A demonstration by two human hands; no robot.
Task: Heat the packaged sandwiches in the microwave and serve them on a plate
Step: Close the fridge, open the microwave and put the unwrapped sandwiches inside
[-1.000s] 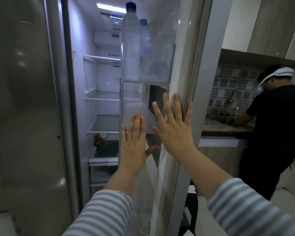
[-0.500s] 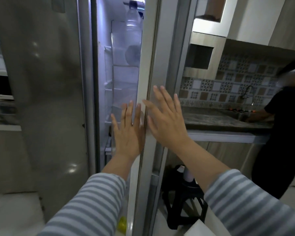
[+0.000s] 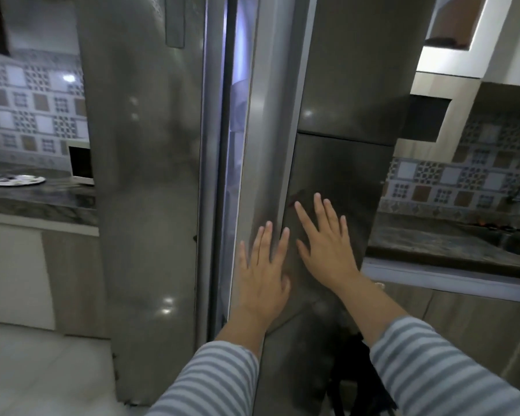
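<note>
We press both flat, open grips, left hand (image 3: 264, 274) and right hand (image 3: 327, 250), on the fridge door (image 3: 336, 175); a plate (image 3: 15, 180) sits on the tabletop (image 3: 36, 199).

**Two flat hands, arms reaching forward**

Both arms stretch forward from the bottom of the view, each in a grey and white striped sleeve pushed back to mid-forearm; the left hand (image 3: 263, 273) is held flat, palm forward, fingers straight, close together and pointing up; the right hand (image 3: 327, 244) sits just beside it and slightly higher, also flat, fingers spread a little and angled up to the left; neither hand grips anything.
</note>
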